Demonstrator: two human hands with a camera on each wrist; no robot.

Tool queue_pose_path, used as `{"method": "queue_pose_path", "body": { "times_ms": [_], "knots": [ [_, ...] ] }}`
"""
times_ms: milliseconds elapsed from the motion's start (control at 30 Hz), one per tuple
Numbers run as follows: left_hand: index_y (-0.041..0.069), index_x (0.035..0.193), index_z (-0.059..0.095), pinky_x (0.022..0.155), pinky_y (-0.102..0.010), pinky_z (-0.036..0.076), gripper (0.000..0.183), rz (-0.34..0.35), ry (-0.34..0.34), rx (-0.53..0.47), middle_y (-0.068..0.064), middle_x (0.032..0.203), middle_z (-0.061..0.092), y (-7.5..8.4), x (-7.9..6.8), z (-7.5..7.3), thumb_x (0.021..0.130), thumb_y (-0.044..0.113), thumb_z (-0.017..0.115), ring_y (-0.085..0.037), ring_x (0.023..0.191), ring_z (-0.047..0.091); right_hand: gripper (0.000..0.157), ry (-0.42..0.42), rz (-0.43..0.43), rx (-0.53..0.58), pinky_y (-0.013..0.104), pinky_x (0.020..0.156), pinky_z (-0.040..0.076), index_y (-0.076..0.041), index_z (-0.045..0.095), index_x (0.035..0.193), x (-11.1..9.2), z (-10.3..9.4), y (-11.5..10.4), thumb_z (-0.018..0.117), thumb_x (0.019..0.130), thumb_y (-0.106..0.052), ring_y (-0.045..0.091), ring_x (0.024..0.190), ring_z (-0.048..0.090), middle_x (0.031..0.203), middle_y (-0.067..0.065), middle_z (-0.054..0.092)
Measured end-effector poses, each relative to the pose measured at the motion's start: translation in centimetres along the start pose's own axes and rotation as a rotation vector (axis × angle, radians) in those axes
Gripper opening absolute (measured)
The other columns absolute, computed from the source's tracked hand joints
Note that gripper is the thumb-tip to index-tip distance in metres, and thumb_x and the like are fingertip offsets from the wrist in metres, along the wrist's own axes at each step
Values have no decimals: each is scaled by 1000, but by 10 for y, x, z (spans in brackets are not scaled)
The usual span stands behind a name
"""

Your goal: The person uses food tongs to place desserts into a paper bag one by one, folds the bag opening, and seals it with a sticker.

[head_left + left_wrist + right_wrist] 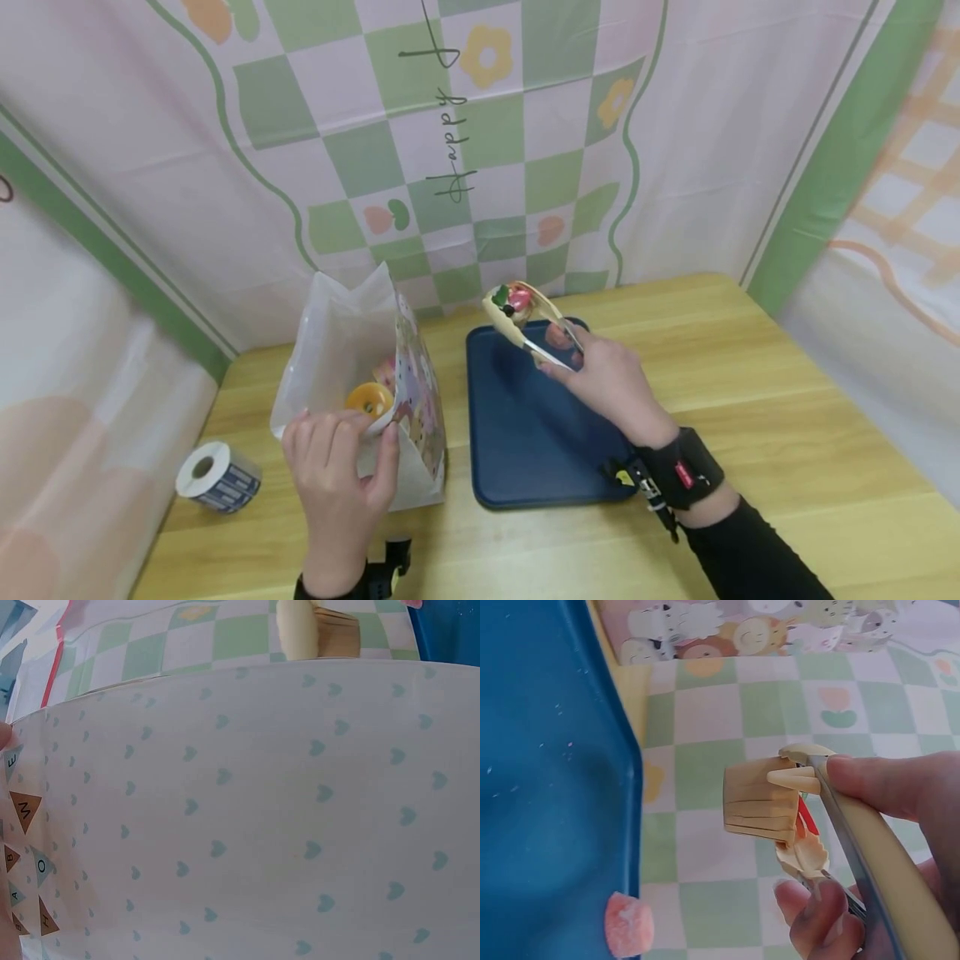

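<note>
My left hand [337,458] pinches the near rim of an upright, open-topped white paper bag [326,354], thumb on one side and fingers over the edge. Inside the bag lie an orange doughnut [370,399] and something pink partly hidden behind it. Above the far part of the blue tray [540,450], my right hand [618,387] grips a pair of tongs [889,877] with beige tips and metal arms. Between the tips sits a small cupcake [759,799] with a fluted tan base and pink, red and green topping. A pink piece [628,925] rests at the tray's far edge.
A roll of blue-and-white labels [219,477] stands left of the bag on the wooden table [750,417]. Behind the table hangs a checked green-and-white cloth [450,125]. The bag's printed side faces the tray.
</note>
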State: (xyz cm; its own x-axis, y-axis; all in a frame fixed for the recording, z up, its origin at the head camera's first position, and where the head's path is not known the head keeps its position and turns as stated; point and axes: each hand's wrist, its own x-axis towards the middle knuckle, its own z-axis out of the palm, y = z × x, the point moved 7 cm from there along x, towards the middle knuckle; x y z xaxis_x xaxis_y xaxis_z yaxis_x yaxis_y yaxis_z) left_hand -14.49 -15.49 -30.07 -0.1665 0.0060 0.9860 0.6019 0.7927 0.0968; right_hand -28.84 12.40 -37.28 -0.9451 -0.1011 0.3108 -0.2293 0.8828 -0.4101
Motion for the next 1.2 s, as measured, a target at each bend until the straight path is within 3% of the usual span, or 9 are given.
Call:
{"method": "queue_pose_path", "body": {
  "times_ms": [267, 567, 867, 1200],
  "knots": [
    [-3, 65, 56, 73, -54, 32, 41, -6, -15, -5, -14, 63, 57, -1, -1, 0, 90, 30, 55, -31, 63, 47, 53, -42, -26, 52, 41, 61, 44, -10, 63, 118, -2, -10, -12, 68, 81, -48, 24, 75, 61, 82, 11, 69],
    [-3, 65, 57, 72, -53, 33, 43, -7, -30, -6, -14, 63, 58, -1, -1, 0, 90, 32, 54, -31, 63, 48, 46, -10, -93, 36, 34, 55, 39, -10, 65, 107, -6, -27, -29, 68, 81, -47, 21, 61, 53, 75, 6, 62],
    [-3, 65, 57, 71, -53, 33, 42, -2, -28, -7, -14, 63, 58, -1, -1, 0, 90, 31, 55, -31, 63, 48, 43, -16, -97, 56, 32, 53, 35, -11, 64, 102, -12, -38, -41, 68, 81, -48, 21, 59, 49, 77, 7, 62],
    [-3, 65, 57, 72, -55, 33, 40, 0, -23, -10, -14, 63, 58, 0, -1, 0, 89, 29, 55, -32, 63, 48, 41, 7, -150, 40, 29, 46, 28, -12, 55, 84, -13, -55, -59, 67, 80, -51, 17, 48, 38, 60, 2, 41]
  ]
}}
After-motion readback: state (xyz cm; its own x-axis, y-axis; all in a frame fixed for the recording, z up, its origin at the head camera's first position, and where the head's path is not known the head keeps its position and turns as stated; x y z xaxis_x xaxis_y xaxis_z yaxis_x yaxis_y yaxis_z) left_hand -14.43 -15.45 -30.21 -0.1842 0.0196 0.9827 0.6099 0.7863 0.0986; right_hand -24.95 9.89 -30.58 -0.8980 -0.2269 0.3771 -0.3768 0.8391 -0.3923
